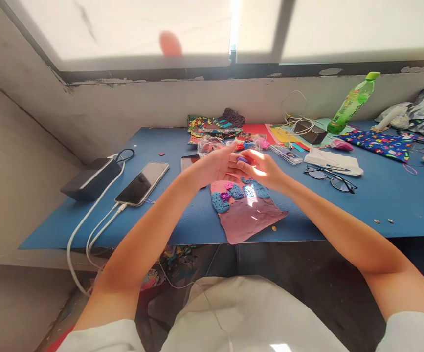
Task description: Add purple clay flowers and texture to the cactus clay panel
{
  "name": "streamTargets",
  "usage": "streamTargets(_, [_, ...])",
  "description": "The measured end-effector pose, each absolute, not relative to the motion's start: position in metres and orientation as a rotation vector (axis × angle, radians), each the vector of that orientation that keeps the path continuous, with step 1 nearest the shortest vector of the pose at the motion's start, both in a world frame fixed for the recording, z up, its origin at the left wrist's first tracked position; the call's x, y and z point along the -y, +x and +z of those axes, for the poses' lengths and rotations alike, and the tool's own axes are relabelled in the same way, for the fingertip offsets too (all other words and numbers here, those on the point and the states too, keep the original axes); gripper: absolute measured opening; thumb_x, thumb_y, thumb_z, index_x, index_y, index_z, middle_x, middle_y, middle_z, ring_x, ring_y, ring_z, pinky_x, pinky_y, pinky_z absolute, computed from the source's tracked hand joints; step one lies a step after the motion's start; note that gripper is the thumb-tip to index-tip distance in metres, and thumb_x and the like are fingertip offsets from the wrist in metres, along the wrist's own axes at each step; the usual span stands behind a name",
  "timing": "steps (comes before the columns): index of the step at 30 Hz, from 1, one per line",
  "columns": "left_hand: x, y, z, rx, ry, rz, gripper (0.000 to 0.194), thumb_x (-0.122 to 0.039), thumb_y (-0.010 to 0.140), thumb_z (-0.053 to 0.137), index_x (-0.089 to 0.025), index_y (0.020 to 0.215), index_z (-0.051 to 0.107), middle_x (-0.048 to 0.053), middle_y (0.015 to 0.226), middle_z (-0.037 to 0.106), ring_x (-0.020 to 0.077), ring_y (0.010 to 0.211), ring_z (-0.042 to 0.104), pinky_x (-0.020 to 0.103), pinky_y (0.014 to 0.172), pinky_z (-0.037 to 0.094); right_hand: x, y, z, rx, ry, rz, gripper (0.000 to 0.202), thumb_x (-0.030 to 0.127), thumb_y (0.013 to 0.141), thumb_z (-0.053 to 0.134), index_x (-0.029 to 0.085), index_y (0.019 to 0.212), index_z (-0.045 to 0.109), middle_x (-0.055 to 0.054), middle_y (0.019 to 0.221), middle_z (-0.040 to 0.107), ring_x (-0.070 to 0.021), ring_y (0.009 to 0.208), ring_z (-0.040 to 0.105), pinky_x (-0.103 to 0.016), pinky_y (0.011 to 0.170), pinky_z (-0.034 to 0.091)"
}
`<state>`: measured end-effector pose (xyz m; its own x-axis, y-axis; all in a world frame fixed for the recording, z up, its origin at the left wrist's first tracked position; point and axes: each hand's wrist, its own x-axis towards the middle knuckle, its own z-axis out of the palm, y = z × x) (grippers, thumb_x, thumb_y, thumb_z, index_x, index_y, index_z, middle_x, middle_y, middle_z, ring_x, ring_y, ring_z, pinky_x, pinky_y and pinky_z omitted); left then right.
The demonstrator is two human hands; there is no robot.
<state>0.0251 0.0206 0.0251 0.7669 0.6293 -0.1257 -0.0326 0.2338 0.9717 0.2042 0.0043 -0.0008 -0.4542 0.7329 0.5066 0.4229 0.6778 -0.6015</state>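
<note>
My right hand (262,168) pinches a small purple lump that looks like modelling clay (244,160). Facing it, my left hand (219,162) has its fingers stretched out, and the fingertips meet or overlap those of my right hand. Both hands are raised over a flat pink clay sheet (250,220) at the table's front edge. On that sheet lie blue pieces dotted with small holes (220,202) and small magenta flower-like bits (225,196). My hands cover part of the sheet's far end.
Left on the blue table (175,225) are a charging phone (143,184) and a black box (92,178). Behind my hands lie plastic packets (212,145). To the right are eyeglasses (331,179), a tissue (332,160), a patterned pouch (378,143) and a tilted green bottle (353,105).
</note>
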Motion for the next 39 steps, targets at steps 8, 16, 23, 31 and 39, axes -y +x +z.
streamTargets(8, [-0.022,0.025,0.024,-0.572,1.26,0.458,0.059,-0.061,0.091,0.038,-0.012,0.093,0.071,0.013,0.095,0.073,0.0243,0.097,0.066,0.031,0.077,0.05,-0.006,0.205,-0.006,2.126,-0.892,0.327,0.029,0.039,0.093,0.042,0.015,0.091,0.058,0.002,0.063,0.054,-0.0095,0.057,0.044,-0.023,0.056,0.036])
streamTargets(16, [-0.024,0.025,0.02,-0.549,1.227,0.456,0.056,-0.054,0.095,0.035,-0.011,0.093,0.071,0.014,0.095,0.074,0.0239,0.098,0.068,0.034,0.084,0.05,-0.006,0.205,-0.004,2.128,-0.923,0.255,0.019,0.026,0.088,0.042,0.017,0.086,0.058,0.002,0.06,0.054,-0.0095,0.054,0.043,-0.022,0.053,0.034])
streamTargets(23, [-0.024,0.025,0.019,-0.542,1.227,0.455,0.053,-0.05,0.096,0.036,-0.01,0.096,0.071,0.015,0.095,0.075,0.0233,0.094,0.069,0.034,0.083,0.051,-0.008,0.206,-0.005,2.144,-0.905,0.248,0.019,0.031,0.09,0.044,0.017,0.083,0.055,0.001,0.064,0.056,-0.0099,0.057,0.047,-0.023,0.056,0.037])
streamTargets(31, [-0.023,0.016,0.032,-0.582,1.223,0.554,0.057,-0.054,0.095,0.03,-0.011,0.115,0.063,0.015,0.106,0.073,0.021,0.087,0.071,0.027,0.066,0.051,-0.01,0.219,0.0,2.203,-0.762,0.325,0.055,0.06,0.096,0.026,0.017,0.123,0.048,-0.005,0.087,0.065,-0.0104,0.057,0.056,-0.026,0.057,0.046])
streamTargets(39, [-0.018,0.017,0.038,-0.6,1.05,0.626,0.04,-0.034,0.098,0.034,-0.01,0.082,0.063,0.016,0.084,0.075,0.0184,0.07,0.072,0.022,0.052,0.05,-0.012,0.232,0.005,2.293,-0.777,-0.19,0.061,0.062,0.095,0.026,0.017,0.13,0.047,-0.011,0.103,0.068,-0.015,0.068,0.06,-0.03,0.062,0.048])
